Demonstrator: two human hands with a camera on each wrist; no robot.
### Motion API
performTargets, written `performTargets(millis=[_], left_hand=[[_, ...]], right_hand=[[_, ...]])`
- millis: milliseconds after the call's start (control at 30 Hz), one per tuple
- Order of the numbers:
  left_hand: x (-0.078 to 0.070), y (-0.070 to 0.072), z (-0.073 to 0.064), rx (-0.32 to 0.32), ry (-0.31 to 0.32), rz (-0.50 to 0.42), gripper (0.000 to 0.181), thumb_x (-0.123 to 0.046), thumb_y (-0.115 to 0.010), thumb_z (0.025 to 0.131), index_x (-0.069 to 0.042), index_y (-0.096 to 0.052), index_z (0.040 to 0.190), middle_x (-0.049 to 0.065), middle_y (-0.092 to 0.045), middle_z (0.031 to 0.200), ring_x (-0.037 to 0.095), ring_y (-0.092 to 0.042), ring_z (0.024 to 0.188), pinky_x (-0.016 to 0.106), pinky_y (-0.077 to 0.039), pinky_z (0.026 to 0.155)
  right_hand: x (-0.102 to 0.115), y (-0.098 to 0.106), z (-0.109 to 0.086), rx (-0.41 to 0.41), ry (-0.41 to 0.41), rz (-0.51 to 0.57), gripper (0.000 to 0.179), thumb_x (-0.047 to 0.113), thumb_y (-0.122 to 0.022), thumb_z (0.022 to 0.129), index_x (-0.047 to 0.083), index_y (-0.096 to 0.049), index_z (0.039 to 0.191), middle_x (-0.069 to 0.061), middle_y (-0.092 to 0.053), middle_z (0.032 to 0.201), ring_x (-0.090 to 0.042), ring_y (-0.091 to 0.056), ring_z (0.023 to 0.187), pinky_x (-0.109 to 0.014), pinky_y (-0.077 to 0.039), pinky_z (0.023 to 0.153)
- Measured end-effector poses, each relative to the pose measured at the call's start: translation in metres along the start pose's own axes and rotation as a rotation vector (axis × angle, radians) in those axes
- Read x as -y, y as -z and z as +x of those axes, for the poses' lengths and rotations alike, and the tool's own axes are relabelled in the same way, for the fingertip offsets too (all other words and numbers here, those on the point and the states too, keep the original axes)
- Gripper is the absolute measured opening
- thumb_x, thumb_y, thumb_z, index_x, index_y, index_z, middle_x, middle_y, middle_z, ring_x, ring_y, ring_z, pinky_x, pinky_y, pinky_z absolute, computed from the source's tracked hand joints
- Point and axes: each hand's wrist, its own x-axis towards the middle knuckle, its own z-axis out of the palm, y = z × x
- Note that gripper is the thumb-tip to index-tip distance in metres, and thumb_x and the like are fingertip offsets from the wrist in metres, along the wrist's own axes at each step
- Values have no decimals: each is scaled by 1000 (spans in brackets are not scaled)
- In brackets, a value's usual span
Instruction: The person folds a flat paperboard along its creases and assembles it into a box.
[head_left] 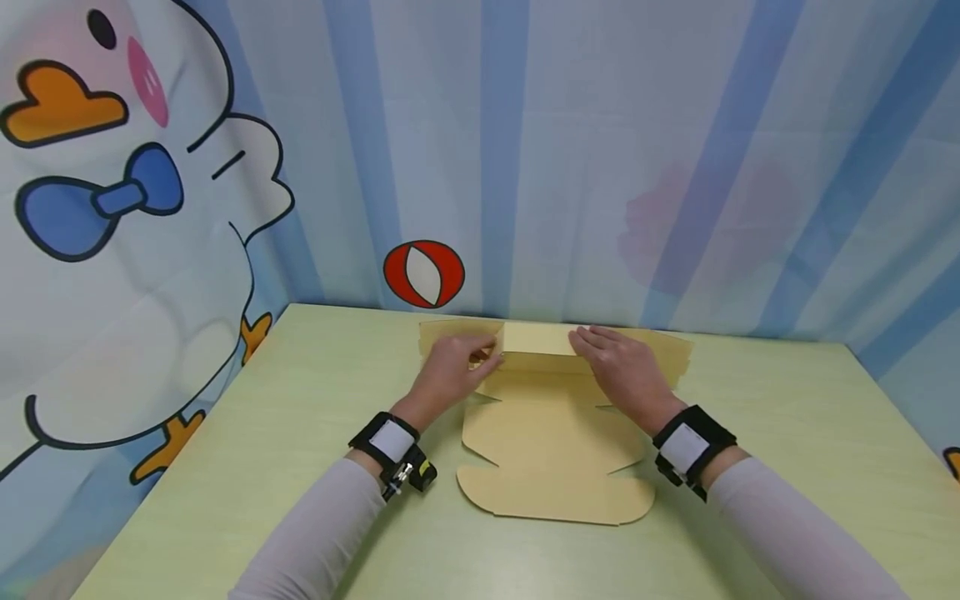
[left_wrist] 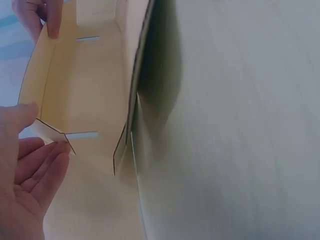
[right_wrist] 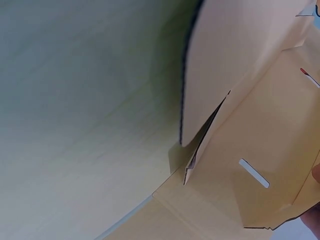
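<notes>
A flat tan cardboard box blank [head_left: 555,437], with rounded flaps and side notches, lies on the table, its far part folded upward. My left hand [head_left: 450,367] is at its far left corner. In the left wrist view, that hand pinches a small corner flap [left_wrist: 51,131] between thumb and fingers. My right hand [head_left: 626,379] holds the raised far panel [head_left: 538,339] near its right end. Its thumb and fingers pinch the edge. Two narrow slots [left_wrist: 82,135] cut the cardboard. In the right wrist view only a few fingertips [right_wrist: 311,220] show.
The pale green table [head_left: 337,433] extends to both sides of the cardboard. Right behind its far edge hangs a striped blue curtain [head_left: 442,150] with a printed duck and ball. A band with a small camera [head_left: 397,450] is on each wrist.
</notes>
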Motion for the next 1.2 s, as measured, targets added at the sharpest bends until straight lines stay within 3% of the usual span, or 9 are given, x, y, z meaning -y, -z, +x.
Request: performTargets(millis=[333, 467, 733, 833, 1000, 1200], left_hand=[[-9, -9, 1, 5, 67, -150, 38, -15, -69, 93, -2, -65, 128, 15, -74, 111, 22, -75, 85, 29, -62, 77], [-11, -11, 1, 14, 125, -223, 41, -12, -69, 92, -3, -63, 131, 16, -74, 114, 22, -75, 88, 28, -62, 78], [-19, -11, 2, -31, 192, -294, 32, -5, -66, 89, -5, -71, 120, 14, -76, 105, 22, -75, 87, 32, -62, 78], [-22, -13, 3, -43, 245, -349, 33, -5, -64, 88, -5, -71, 121, 14, -76, 107, 22, -74, 91, 32, -61, 81], [-25, -15, 4, -33, 360, -535, 39, -6, -66, 89, -3, -66, 127, 17, -73, 116, 27, -73, 102, 33, -61, 85], [-30, -18, 7, -17, 507, -839, 40, -4, -66, 92, -3, -63, 132, 19, -70, 123, 26, -73, 104, 40, -58, 92]], right_hand=[[1, 2, -2, 7, 1, -7, 38, -4, -71, 84, 3, -69, 122, -13, -73, 117, -29, -71, 106, -41, -60, 80], [1, 1, -3, 6, 1, -12, 38, -4, -71, 84, 3, -69, 122, -13, -73, 116, -29, -72, 105, -40, -61, 78], [2, 2, -3, 2, 5, -19, 37, -5, -71, 84, 3, -70, 120, -13, -74, 116, -29, -72, 104, -40, -61, 78], [3, 2, -2, 7, 3, -17, 37, -6, -70, 85, 2, -69, 121, -13, -73, 116, -29, -72, 104, -40, -61, 78], [3, 1, -3, 16, -9, -26, 36, -6, -70, 85, 2, -69, 120, -13, -73, 117, -29, -72, 104, -40, -61, 78], [4, 2, -3, 13, -9, -31, 38, -5, -72, 84, 3, -70, 121, -13, -73, 117, -29, -72, 105, -41, -60, 80]])
